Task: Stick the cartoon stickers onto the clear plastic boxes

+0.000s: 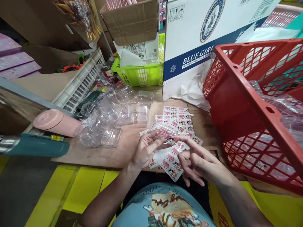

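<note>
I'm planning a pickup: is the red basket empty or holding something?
The red basket is not empty: clear plastic packaging shows past its rim and through its mesh. How full, I cannot tell.

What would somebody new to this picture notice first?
Probably the red crate at right, and the white-and-blue BLUE GIRL carton at the back. In the middle, the left hand holds a clear plastic box above cat-printed sticker sheets, the right hand extending a finger to its edge. Left of them lies a jumble of clear containers.
</note>
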The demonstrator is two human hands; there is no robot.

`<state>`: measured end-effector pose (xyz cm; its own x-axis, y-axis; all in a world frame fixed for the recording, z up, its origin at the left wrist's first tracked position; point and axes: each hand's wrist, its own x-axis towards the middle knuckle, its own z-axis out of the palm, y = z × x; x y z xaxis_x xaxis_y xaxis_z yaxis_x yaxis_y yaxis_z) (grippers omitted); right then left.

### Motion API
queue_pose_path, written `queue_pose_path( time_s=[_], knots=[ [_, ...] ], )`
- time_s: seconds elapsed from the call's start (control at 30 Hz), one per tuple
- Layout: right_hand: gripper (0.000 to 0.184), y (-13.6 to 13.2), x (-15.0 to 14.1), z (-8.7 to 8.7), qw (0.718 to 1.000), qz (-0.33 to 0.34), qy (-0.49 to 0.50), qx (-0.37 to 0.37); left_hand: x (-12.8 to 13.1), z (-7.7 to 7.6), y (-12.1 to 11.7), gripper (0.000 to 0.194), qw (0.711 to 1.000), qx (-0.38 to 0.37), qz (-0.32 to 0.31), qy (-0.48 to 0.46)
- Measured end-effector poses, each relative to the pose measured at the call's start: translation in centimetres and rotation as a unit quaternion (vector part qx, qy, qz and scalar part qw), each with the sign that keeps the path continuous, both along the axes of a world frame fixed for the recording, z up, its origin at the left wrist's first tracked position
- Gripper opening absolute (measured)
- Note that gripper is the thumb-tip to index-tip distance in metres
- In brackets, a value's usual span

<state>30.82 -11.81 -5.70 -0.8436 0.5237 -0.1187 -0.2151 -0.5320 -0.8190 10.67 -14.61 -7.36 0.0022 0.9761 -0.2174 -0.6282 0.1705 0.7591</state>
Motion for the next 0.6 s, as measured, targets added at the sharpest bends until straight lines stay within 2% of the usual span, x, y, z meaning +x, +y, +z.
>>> queue_pose_path(
  time_s=[0.17,0.3,0.6],
  knots=[
    [0.069,0.38,-0.11,0.16,0.999,0.019,-0.026,-0.002,-0.02,-0.07,-0.22,0.014,0.998,0.020,-0.020,0.053],
    [0.069,0.59,-0.28,0.10,0.999,0.027,-0.033,-0.002,-0.16,-0.46,-0.28,0.012,0.997,0.046,-0.035,0.060],
    [0.065,1.03,-0.40,-0.20,0.998,0.038,-0.051,0.000,-0.37,-0.52,-0.18,0.019,0.995,0.029,-0.048,0.082]
  ],
)
